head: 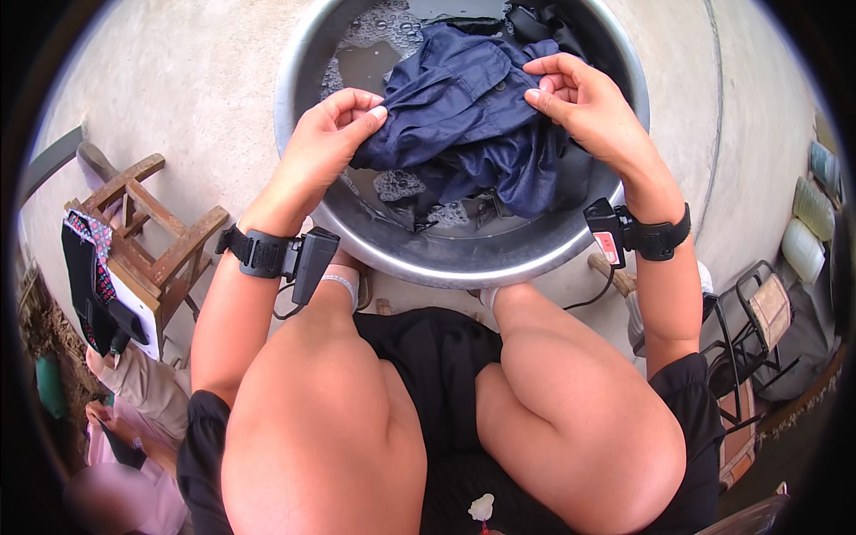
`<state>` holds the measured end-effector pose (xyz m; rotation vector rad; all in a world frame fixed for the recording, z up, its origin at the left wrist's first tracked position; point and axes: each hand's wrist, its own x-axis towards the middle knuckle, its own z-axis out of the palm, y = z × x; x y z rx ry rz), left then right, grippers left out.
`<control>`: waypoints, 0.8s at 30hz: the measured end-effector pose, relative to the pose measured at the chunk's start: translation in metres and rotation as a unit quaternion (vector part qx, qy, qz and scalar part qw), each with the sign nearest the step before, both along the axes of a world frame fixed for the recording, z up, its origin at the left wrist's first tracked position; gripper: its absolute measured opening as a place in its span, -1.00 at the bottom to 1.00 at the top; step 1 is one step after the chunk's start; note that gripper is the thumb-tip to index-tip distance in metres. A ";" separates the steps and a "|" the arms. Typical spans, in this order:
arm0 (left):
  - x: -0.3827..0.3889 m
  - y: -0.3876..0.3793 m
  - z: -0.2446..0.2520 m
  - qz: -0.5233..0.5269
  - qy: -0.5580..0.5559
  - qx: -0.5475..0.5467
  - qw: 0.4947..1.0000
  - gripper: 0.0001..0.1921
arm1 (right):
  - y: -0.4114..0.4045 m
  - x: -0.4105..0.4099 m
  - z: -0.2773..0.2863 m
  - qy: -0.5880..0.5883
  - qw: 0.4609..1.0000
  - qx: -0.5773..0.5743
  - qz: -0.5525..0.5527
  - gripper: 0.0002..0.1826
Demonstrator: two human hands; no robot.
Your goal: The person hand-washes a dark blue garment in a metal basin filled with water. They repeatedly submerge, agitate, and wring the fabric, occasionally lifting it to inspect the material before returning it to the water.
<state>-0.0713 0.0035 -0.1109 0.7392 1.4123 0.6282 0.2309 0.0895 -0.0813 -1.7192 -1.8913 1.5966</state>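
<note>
Between my two hands a wet navy-blue garment (461, 100) is held up, with a buttoned flap or pocket on its upper face. My left hand (338, 127) pinches its left edge between thumb and fingers. On the opposite side my right hand (585, 100) has thumb and forefinger at the cloth's right edge. Lower folds of the garment hang into a large metal basin (461, 271) of grey, sudsy water (368, 63). Darker cloth (535, 23) lies in the water at the far side. Each wrist wears a strapped black device.
To the left stands a wooden stool (150, 221) with cloth and a white sheet on it. Another person (144, 414) sits at lower left, holding dark cloth. Folding chairs (762, 307) and plastic containers (802, 247) stand at right on the concrete floor (200, 73).
</note>
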 end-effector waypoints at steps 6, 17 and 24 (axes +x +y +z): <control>-0.007 0.006 0.000 -0.031 -0.010 0.011 0.999 -0.77 | 0.003 0.018 -0.004 -0.046 0.998 -0.006 0.033 -0.55; -0.006 0.017 0.026 -0.101 -0.084 -0.037 0.991 -0.79 | 0.005 0.000 -0.001 0.102 0.991 0.046 -0.075 -0.66; -0.005 0.024 0.029 -0.085 -0.152 -0.051 0.983 -0.71 | 0.010 0.009 -0.007 0.020 0.998 -0.023 -0.060 -0.56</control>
